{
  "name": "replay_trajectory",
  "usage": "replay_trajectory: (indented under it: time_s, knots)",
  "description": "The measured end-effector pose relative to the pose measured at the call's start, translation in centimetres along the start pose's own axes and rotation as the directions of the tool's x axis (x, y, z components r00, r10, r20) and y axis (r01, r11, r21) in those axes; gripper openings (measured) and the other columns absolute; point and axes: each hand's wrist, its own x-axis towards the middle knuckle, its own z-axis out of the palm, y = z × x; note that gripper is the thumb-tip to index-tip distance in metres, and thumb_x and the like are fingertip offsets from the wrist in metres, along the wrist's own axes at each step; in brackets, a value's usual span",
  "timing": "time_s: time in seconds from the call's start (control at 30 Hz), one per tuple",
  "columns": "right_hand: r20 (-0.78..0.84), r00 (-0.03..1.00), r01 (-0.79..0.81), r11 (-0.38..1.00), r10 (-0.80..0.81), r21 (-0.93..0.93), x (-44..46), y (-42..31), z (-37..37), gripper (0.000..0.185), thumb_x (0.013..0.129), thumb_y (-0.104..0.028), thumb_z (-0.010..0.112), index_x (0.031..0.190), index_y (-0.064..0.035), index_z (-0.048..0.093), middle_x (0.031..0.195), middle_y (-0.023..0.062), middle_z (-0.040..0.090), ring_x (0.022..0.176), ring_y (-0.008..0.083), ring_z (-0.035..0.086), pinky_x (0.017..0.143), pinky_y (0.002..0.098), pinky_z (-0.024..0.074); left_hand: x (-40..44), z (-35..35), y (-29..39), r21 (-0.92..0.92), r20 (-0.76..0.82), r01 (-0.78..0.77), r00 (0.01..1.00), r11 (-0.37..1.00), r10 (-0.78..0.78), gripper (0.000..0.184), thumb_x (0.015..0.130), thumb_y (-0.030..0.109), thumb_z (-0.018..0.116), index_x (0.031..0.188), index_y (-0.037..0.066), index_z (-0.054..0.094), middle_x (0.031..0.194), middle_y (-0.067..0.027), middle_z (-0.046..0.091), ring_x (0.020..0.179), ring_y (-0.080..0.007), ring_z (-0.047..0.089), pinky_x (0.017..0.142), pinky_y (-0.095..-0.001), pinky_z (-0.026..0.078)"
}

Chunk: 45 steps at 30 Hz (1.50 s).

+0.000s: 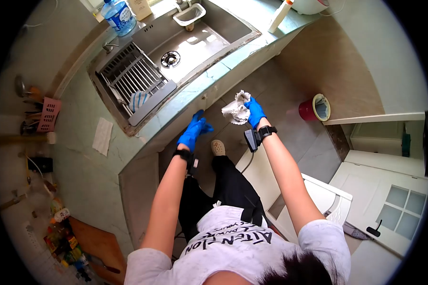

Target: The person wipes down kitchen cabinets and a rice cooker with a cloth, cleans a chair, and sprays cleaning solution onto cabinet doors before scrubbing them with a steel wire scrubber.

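A marbled worktop with a steel sink lies beyond the fingers; the right hand pinches a crumpled white cloth at its fingertips, while the left hand's fingers spread loosely, unladen.

I see a big blue bottle standing at the back corner of the steel sink, and a slatted rack at one end with a blue-striped cloth in it. Farther along the desk are a flat white sheet, a pink perforated basket and a wooden board. Across the floor, a red bin stands beside the wall.
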Motion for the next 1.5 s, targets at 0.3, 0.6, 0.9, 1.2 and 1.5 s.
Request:
replay_trajectory:
  time_s: [0.3, 0.6, 0.9, 1.2, 1.5]
  knots:
    - [0.014, 0.996, 0.087, 0.98, -0.086, -0.181, -1.7, -0.7, -2.4, 0.037, 0.076, -0.001, 0.042, 0.113, -0.0042, 0.044, 0.11, 0.0064, 0.048, 0.101, 0.0167, 0.045, 0.087, 0.0277, 0.0361, 13.9, 1.3, -1.3, 0.037, -0.29, 0.114, 0.952, 0.993, -0.099, 0.058, 0.075, 0.001, 0.037, 0.127, 0.01, 0.013, 0.071, -0.016, 0.056, 0.065, -0.0218, 0.057, 0.059, -0.0306, 0.047]
    - [0.211, 0.839, 0.487, 0.521, -0.501, -0.701, -1.7, 2.2, 6.1, 0.035, 0.072, -0.006, 0.05, 0.106, -0.0113, 0.05, 0.098, 0.0106, 0.05, 0.084, 0.0249, 0.053, 0.076, 0.03, 0.0421, 13.2, 1.2, -12.6, 0.27, -0.02, -0.248, 0.965, 0.93, 0.263, 0.033, 0.078, 0.011, 0.045, 0.111, 0.004, 0.041, 0.096, -0.0156, 0.053, 0.08, -0.0232, 0.05, 0.069, -0.0284, 0.044]
    - [-0.335, 0.922, 0.035, 0.901, -0.196, -0.433, 2.4, 0.9, -5.7, 0.012, 0.077, -0.007, 0.042, 0.084, -0.0027, 0.051, 0.068, 0.0072, 0.052, 0.064, 0.0168, 0.052, 0.065, 0.0269, 0.0425, 11.1, 2.5, -7.1, 0.169, -0.187, 0.18, 0.971, 0.969, -0.148, 0.053, 0.071, -0.005, 0.037, 0.122, 0.004, 0.026, 0.061, -0.0142, 0.058, 0.05, -0.02, 0.057, 0.049, -0.0291, 0.047]
    - [-0.08, 0.943, 0.191, 0.725, -0.322, -0.662, -0.3, 0.2, -12.0, 0.038, 0.076, 0.005, 0.037, 0.113, -0.0018, 0.044, 0.109, 0.0117, 0.048, 0.098, 0.0199, 0.048, 0.087, 0.0281, 0.038, 14.5, 0.5, -4.1, 0.388, -0.344, 0.214, 0.936, 0.896, -0.075, 0.082, 0.059, 0.007, 0.065, 0.127, 0.009, 0.018, 0.066, -0.0119, 0.059, 0.06, -0.0186, 0.058, 0.057, -0.031, 0.046]
    - [0.23, 0.938, -0.329, 0.882, 0.261, 0.338, -4.7, -4.0, -1.8, 0.036, 0.084, -0.024, 0.042, 0.115, -0.0048, 0.041, 0.109, 0.0071, 0.049, 0.097, 0.0186, 0.048, 0.084, 0.0324, 0.0389, 14.2, -1.3, -9.0, 0.162, -0.001, -0.077, 0.997, 0.984, 0.078, 0.05, 0.075, 0.015, 0.049, 0.121, 0.006, 0.032, 0.087, -0.009, 0.058, 0.078, -0.0186, 0.055, 0.069, -0.0286, 0.044]
